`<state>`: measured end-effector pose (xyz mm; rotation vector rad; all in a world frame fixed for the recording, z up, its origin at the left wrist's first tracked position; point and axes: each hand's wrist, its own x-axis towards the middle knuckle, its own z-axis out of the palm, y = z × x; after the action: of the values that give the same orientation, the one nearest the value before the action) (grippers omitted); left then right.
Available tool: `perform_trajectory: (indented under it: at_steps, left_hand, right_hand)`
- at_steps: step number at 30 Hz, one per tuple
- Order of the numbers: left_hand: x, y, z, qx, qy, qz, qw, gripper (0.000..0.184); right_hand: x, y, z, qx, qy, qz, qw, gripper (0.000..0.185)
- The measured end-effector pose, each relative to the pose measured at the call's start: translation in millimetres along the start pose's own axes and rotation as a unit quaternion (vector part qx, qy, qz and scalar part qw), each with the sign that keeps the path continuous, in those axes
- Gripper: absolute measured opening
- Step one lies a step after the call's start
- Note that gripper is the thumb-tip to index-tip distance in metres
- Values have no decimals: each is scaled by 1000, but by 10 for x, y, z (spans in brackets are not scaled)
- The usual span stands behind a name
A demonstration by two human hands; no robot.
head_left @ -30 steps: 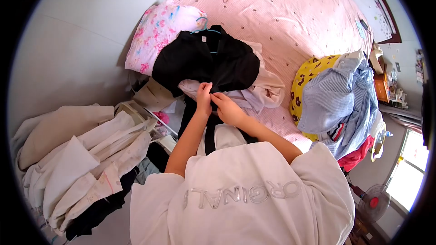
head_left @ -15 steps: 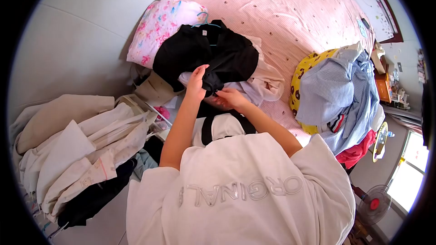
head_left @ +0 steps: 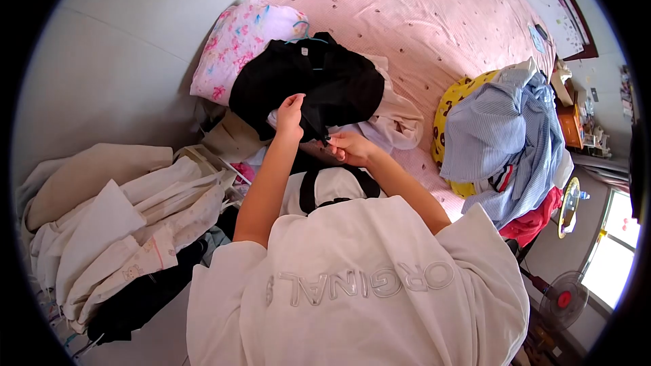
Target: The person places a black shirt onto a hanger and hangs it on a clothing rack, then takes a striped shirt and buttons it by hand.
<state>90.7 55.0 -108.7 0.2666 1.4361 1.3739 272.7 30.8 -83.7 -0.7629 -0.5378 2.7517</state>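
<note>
Daylight comes through a bright window [head_left: 616, 257] at lower right, near a fan [head_left: 561, 298] with a red hub. A bed [head_left: 420, 13] under a pink, dotted cover stretches across the top of the room beside a pale wall [head_left: 115, 74], with wooden furniture [head_left: 569, 125] standing past the bed's right side.

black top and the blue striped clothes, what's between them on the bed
From the black top, the head view shows a pale pinkish garment, bare pink sheet, then a yellow patterned item against the striped clothes.
</note>
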Motion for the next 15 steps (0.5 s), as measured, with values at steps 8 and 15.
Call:
perform_trajectory:
  at_steps: [8,15]
  left_hand:
    - [-146,267,-34,-121,-18,-52,991,15]
    - [-361,369,-104,-157,-53,-85,983,23]
  right_hand:
    - [-65,-59,177,66,64,-133,987,11]
    - [104,3,279,-21,139,-213,967,11]
